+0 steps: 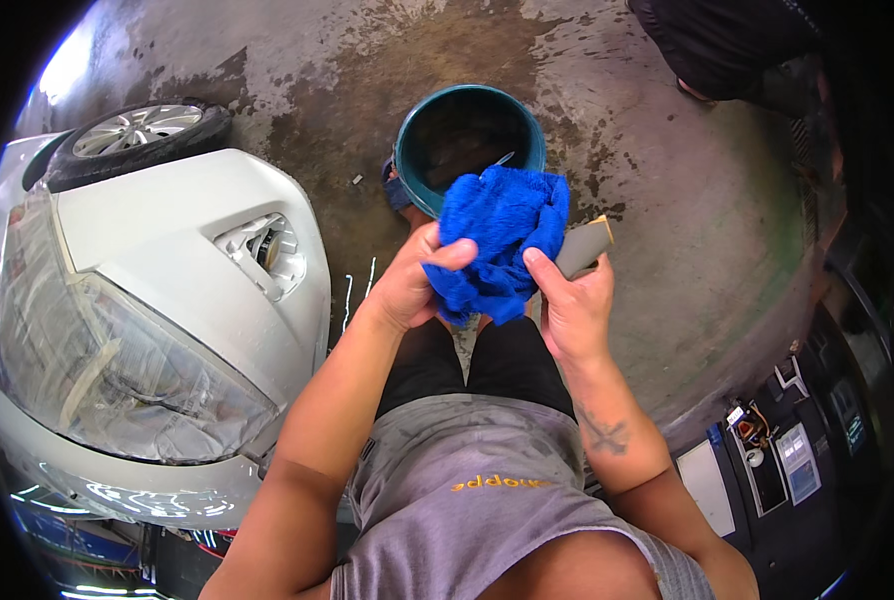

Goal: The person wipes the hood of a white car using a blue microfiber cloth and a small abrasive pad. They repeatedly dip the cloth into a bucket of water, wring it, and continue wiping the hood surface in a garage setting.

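A bright blue microfibre cloth (502, 235) is bunched between both hands, in front of my chest. My left hand (414, 285) grips its left side with the thumb on top. My right hand (572, 300) pinches the cloth's right edge and also holds a folded grey sheet of sandpaper (587, 245) against the palm. Just beyond the cloth stands a teal bucket (412, 170), dark inside, with a thin stick or handle showing over its rim.
A white car's front corner (167, 230) with headlight (97, 370) and wheel (132, 135) fills the left. The concrete floor (667, 200) is wet and stained. Another person in dark clothes (727, 45) crouches at top right. Tools and boxes (777, 450) lie at lower right.
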